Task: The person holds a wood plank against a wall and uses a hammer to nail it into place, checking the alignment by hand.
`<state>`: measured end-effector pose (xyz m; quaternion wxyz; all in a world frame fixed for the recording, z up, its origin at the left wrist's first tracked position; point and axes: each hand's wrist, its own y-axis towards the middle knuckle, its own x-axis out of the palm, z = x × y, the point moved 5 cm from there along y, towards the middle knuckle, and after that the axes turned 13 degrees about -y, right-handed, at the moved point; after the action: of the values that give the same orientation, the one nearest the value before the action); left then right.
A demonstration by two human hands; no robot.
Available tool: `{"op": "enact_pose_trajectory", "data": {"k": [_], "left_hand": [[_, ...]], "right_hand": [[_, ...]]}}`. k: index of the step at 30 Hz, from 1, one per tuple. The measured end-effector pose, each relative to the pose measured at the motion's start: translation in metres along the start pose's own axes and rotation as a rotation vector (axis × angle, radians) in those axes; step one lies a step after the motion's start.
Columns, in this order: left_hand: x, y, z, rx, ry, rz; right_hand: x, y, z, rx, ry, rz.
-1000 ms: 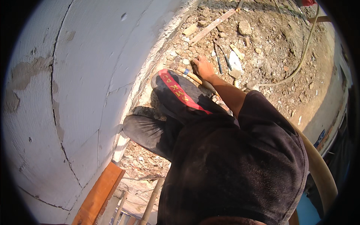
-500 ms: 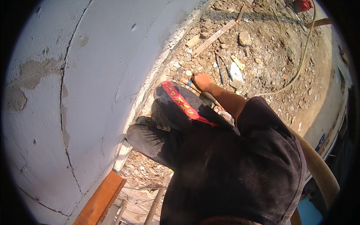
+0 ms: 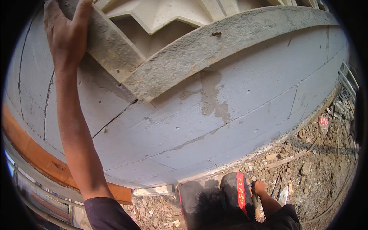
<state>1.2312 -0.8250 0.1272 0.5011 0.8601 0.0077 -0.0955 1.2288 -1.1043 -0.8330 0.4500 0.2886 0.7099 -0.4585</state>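
At the upper left my left hand [image 3: 67, 36] reaches up and rests on the corner of a pale concrete lattice block [image 3: 230, 34], its fingers spread over the rough frame. The block sits against the grey-blue wall [image 3: 172, 126], and a star-shaped opening shows behind its rim. Low on the right, beside my knee, my right hand [image 3: 260, 188] is closed in a fist at a wooden-handled tool [image 3: 255, 201], which looks like a hammer. Its head is hard to make out. Pliers [image 3: 276, 186] with dark handles lie just right of that hand.
Rubble and soil cover the ground [image 3: 306, 191]. A wooden strip [image 3: 285, 160] lies there, and a plastic bottle [image 3: 324, 125] with a red label farther right. An orange-brown beam [image 3: 46, 159] runs along the wall's left foot. My knees [image 3: 234, 191] are close to the wall.
The view has swung up and left onto the wall. My left hand and the lattice block now show; neither showed before. My right hand stays low beside the wooden-handled tool.
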Motion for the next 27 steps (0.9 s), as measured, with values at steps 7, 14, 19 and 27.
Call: {"op": "enact_pose_trajectory", "data": {"k": [7,14,19,27], "left_hand": [[-0.021,-0.003,0.014,0.08,0.003,0.035],[-0.039,0.018,0.032,0.018,-0.011,-0.098],[-0.07,0.037,0.06,-0.015,0.015,-0.35],[-0.072,0.019,0.038,0.269,0.182,-0.26]], "right_hand": [[-0.06,-0.038,-0.011,-0.123,0.192,-0.135],[-0.108,-0.012,0.045,0.231,1.119,0.752],[-0.417,-0.112,-0.003,-0.188,1.409,0.951],[-0.629,-0.195,-0.085,-0.699,1.316,1.19]]}}
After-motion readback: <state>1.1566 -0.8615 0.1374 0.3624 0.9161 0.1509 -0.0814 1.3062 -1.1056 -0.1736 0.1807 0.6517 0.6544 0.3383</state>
